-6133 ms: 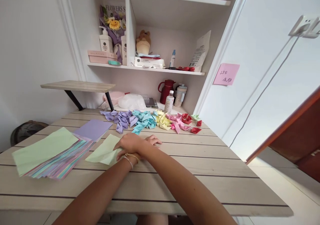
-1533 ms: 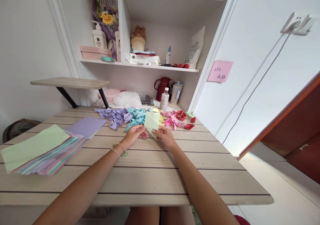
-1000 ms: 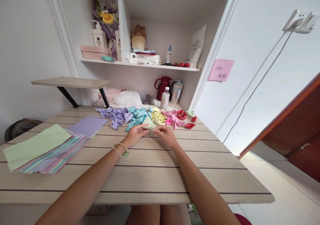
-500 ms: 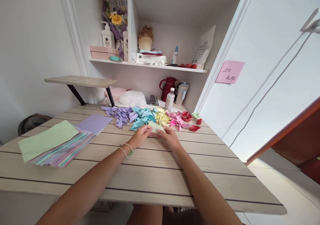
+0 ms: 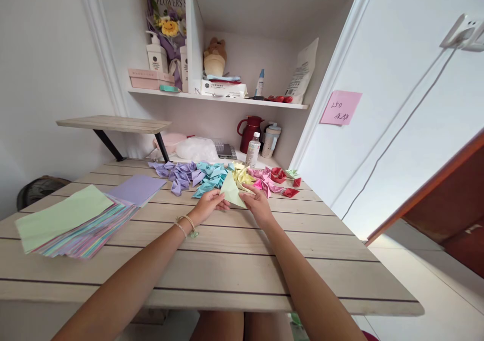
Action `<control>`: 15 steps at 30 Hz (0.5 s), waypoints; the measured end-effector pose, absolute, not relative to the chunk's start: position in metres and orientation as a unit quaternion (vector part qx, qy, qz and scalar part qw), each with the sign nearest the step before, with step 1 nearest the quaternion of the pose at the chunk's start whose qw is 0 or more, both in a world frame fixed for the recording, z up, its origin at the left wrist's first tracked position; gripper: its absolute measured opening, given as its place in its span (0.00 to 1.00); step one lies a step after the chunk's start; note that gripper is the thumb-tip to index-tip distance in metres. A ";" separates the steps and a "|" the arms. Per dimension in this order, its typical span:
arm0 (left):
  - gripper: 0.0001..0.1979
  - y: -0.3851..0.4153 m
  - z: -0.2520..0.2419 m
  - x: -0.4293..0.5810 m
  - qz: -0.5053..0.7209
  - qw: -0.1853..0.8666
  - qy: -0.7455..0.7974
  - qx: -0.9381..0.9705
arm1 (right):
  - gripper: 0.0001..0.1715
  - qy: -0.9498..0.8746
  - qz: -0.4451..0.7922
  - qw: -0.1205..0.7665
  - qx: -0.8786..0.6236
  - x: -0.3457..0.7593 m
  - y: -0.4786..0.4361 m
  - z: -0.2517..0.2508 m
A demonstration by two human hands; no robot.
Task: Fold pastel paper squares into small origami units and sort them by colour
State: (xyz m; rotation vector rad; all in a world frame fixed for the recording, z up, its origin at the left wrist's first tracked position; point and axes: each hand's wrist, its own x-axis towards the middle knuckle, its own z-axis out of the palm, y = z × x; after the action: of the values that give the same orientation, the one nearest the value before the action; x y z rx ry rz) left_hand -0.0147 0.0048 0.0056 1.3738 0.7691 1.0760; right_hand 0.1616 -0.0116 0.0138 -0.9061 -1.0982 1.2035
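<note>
A pale green folded paper [image 5: 232,190], pointed at the top, is held up between both hands over the slatted table [image 5: 227,270]. My left hand [image 5: 209,203] pinches its left edge. Its right edge is gripped by my right hand [image 5: 257,203]. Just beyond lie folded paper pieces: purple [image 5: 181,175], blue [image 5: 212,175], yellow [image 5: 242,172], pink [image 5: 266,182] and red [image 5: 291,192]. A fanned stack of coloured sheets with a light green sheet [image 5: 62,215] on top rests at the left, beside a purple sheet [image 5: 138,188].
A small raised wooden stand [image 5: 113,124] is at the back left. Behind the folded pieces are a clear plastic bag [image 5: 196,150], a bottle [image 5: 253,151], a red jug [image 5: 249,133] and a light cup [image 5: 271,140]. White shelves [image 5: 223,100] hang above.
The green paper now stands up as a taller pointed shape instead of lying low between the fingers. The view has shifted slightly, so the surroundings appear further left.
</note>
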 end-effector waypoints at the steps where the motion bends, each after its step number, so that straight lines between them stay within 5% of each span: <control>1: 0.15 0.005 0.005 -0.016 0.457 0.586 0.330 0.582 | 0.33 -0.475 0.518 0.593 -0.394 0.163 -0.011 0.014; 15: 0.16 0.004 0.006 -0.020 0.432 0.638 0.296 0.565 | 0.18 -0.422 0.644 0.550 -0.322 0.156 -0.022 0.018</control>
State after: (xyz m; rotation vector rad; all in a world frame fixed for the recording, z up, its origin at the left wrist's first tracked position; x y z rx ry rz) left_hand -0.0196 0.0038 0.0061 1.2905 0.6764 0.9854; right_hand 0.1565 -0.0218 0.0175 -0.7626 -0.9995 1.5245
